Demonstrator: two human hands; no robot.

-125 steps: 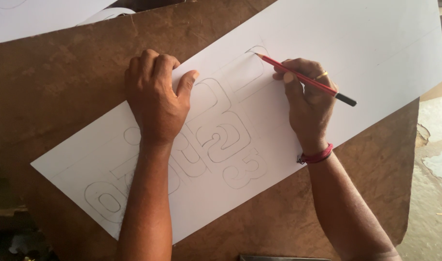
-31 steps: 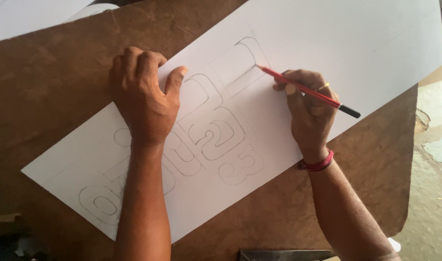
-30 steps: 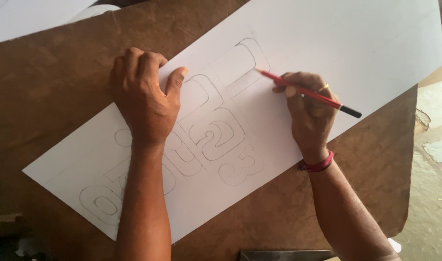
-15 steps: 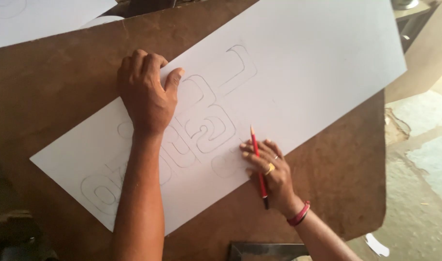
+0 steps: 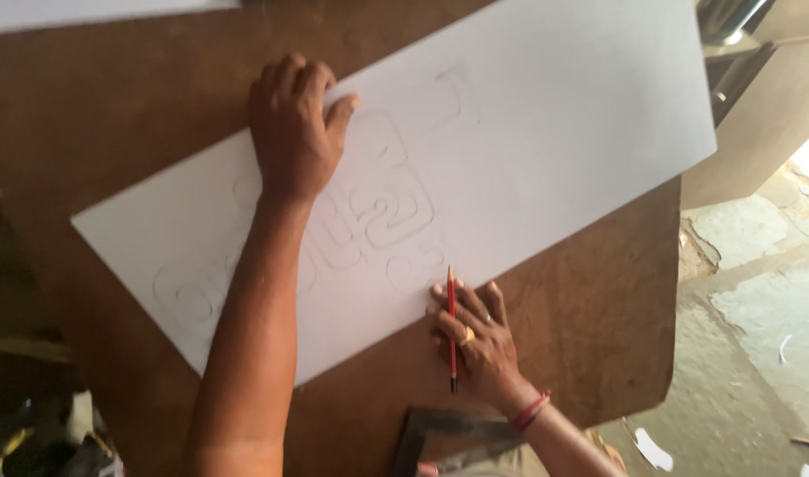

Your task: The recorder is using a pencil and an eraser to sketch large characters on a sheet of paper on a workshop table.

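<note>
white paper sheet (image 5: 546,132) lies slantwise across the brown counter (image 5: 113,106), with rounded outlined shapes drawn along its middle. the left hand (image 5: 294,132) lies palm down on the sheet, fingers spread flat and gripping nothing, pressing on the drawn shapes. the right hand (image 5: 475,336) rests at the sheet's lower edge, half on the paper and half on the counter, holding a red pencil (image 5: 452,331) loosely along its fingers, the tip pointing up at the drawing. a red band (image 5: 530,412) circles the right wrist, and a ring sits on 1 finger. pale stone floor (image 5: 758,300) shows at the right.
</note>
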